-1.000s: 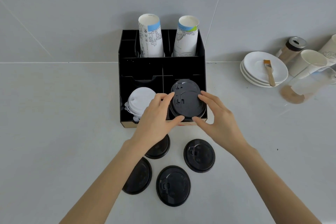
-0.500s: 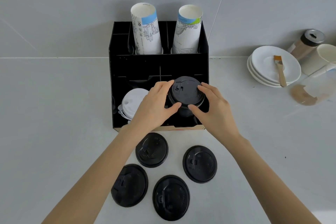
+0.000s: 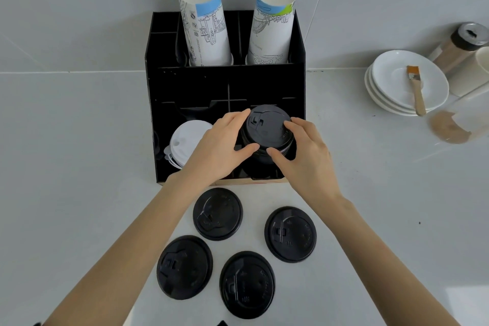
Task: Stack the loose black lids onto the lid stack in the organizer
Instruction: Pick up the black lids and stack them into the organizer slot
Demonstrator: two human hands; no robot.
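A black organizer (image 3: 299, 82) stands against the wall. In its front right compartment sits a stack of black lids (image 3: 267, 130). My left hand (image 3: 222, 148) clasps the stack's left side and my right hand (image 3: 307, 151) its right side, thumbs at the front. Several loose black lids lie flat on the counter in front of the organizer: one nearest it (image 3: 217, 213), one to the right (image 3: 290, 234), one at the lower left (image 3: 184, 267) and one at the bottom middle (image 3: 247, 284).
White lids (image 3: 185, 140) fill the front left compartment. Two stacks of printed paper cups (image 3: 203, 26) (image 3: 272, 26) stand in the rear compartments. At the right are stacked white plates (image 3: 391, 87) with a brush (image 3: 416, 90), a lidded shaker (image 3: 457, 45) and a clear container (image 3: 460, 122).
The view has shifted closer to the organizer. Both hands stay clasped around the top of the black lid stack, which has settled lower into the compartment. The loose lids have not moved.
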